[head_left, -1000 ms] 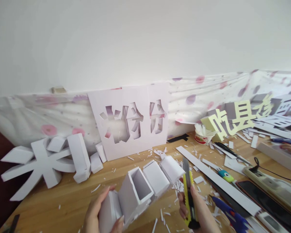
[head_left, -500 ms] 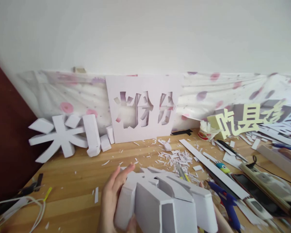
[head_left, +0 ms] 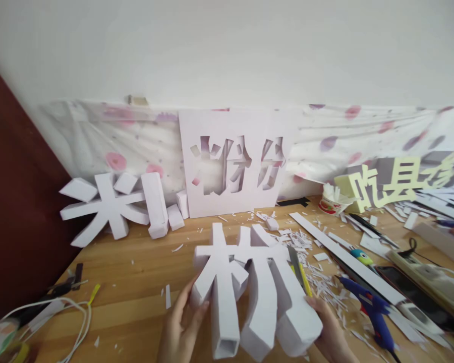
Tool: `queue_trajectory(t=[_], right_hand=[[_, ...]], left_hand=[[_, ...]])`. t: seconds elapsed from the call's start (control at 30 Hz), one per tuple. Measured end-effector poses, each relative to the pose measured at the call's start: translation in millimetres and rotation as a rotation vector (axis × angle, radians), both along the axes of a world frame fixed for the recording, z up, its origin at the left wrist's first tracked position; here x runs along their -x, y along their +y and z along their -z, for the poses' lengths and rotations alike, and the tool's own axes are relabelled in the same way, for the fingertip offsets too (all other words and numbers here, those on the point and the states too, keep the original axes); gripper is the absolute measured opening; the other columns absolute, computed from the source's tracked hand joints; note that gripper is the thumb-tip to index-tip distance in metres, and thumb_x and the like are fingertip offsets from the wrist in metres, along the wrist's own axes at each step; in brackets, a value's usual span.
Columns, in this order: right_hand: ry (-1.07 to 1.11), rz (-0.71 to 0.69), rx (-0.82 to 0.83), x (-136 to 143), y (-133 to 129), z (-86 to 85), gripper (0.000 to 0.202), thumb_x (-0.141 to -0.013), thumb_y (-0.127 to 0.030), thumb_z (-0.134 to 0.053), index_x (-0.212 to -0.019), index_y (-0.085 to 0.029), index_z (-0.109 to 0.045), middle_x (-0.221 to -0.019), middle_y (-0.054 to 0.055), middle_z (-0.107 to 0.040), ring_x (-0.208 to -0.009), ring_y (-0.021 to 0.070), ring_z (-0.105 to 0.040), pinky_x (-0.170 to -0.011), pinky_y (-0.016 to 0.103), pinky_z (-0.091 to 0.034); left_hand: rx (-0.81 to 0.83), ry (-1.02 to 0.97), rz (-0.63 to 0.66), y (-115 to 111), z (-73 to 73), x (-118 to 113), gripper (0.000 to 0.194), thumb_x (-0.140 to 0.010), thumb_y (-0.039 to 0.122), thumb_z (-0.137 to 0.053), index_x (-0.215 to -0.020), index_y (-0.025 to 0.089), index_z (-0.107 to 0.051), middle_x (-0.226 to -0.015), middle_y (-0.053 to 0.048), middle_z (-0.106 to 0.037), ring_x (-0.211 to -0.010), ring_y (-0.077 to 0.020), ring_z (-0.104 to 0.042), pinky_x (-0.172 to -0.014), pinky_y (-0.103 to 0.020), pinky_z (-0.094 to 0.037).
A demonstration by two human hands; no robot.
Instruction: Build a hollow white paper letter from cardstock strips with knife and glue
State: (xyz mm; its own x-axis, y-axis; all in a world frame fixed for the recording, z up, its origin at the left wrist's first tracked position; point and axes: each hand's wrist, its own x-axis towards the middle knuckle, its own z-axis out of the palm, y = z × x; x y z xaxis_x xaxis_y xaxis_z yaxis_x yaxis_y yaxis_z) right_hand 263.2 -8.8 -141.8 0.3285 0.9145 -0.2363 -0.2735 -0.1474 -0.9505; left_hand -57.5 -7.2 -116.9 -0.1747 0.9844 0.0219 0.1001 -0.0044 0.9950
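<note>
A white three-dimensional Chinese character [head_left: 225, 282], made of board with hollow-looking strokes, is tilted up between my hands above the table. My left hand [head_left: 183, 317] grips its left side, thumb on the front face and fingers behind. On the lower right stroke, my right hand [head_left: 327, 322] holds the other side, with most of its fingers hidden. A yellow and grey utility knife [head_left: 303, 275] shows just behind the character, its lower end by my right fingers; I cannot tell whether they hold it.
Another white block character [head_left: 111, 201] and a cut-out board [head_left: 234, 201] lean at the back. White scraps [head_left: 298, 239], a blue glue gun [head_left: 371, 305], a phone [head_left: 408, 290] and a power strip [head_left: 427, 282] lie right. A cable [head_left: 85, 322] curls left. Pale-yellow-faced characters [head_left: 403, 179] stand back right.
The character has been tipped up so its front face shows, where its end sides showed before. The view has shifted slightly left. Both hands keep hold of it.
</note>
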Motion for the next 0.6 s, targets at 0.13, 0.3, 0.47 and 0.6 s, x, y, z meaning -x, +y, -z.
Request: queue_trajectory(t=[0.13,0.3,0.47,0.6], right_hand=[[-0.064,-0.016,0.084,13,7,1.5,0.060,-0.064,-0.046,-0.079,-0.118,-0.021,-0.077,-0.092,0.007,-0.082,-0.077,0.0303,-0.074,-0.064,0.037,-0.059],[-0.188,-0.009,0.167,26,16,-4.8,0.071,-0.067,-0.053,-0.080,-0.130,-0.023,-0.073,-0.122,0.008,-0.078,-0.114,0.0355,-0.069,-0.087,0.038,-0.058],[-0.255,-0.018,0.192,30,23,-17.8,0.075,-0.065,-0.061,-0.081,-0.128,-0.021,-0.074,-0.132,0.011,-0.074,-0.127,0.0381,-0.062,-0.100,0.041,-0.054],[-0.263,-0.027,0.181,31,21,-24.8,0.068,-0.066,-0.066,-0.078,-0.118,-0.023,-0.077,-0.128,0.011,-0.076,-0.125,0.0369,-0.064,-0.097,0.040,-0.055]], left_hand=[[0.058,0.127,0.157,4,45.3,33,0.055,-0.090,0.058,-0.066,-0.134,0.024,-0.065,-0.144,-0.010,-0.067,-0.138,-0.0311,-0.060,-0.117,-0.046,-0.049],[0.112,0.141,0.064,-1,73.6,40,0.062,-0.088,0.063,-0.064,-0.134,0.020,-0.064,-0.143,-0.016,-0.067,-0.135,-0.0358,-0.062,-0.112,-0.049,-0.052],[0.119,0.179,-0.057,-6,74.3,22,0.060,-0.096,0.060,-0.054,-0.140,0.020,-0.060,-0.150,-0.016,-0.061,-0.144,-0.0336,-0.053,-0.119,-0.047,-0.045],[0.087,0.232,-0.089,-1,62.1,17,0.054,-0.100,0.056,-0.049,-0.144,0.025,-0.056,-0.154,-0.011,-0.059,-0.147,-0.0295,-0.050,-0.120,-0.043,-0.044]])
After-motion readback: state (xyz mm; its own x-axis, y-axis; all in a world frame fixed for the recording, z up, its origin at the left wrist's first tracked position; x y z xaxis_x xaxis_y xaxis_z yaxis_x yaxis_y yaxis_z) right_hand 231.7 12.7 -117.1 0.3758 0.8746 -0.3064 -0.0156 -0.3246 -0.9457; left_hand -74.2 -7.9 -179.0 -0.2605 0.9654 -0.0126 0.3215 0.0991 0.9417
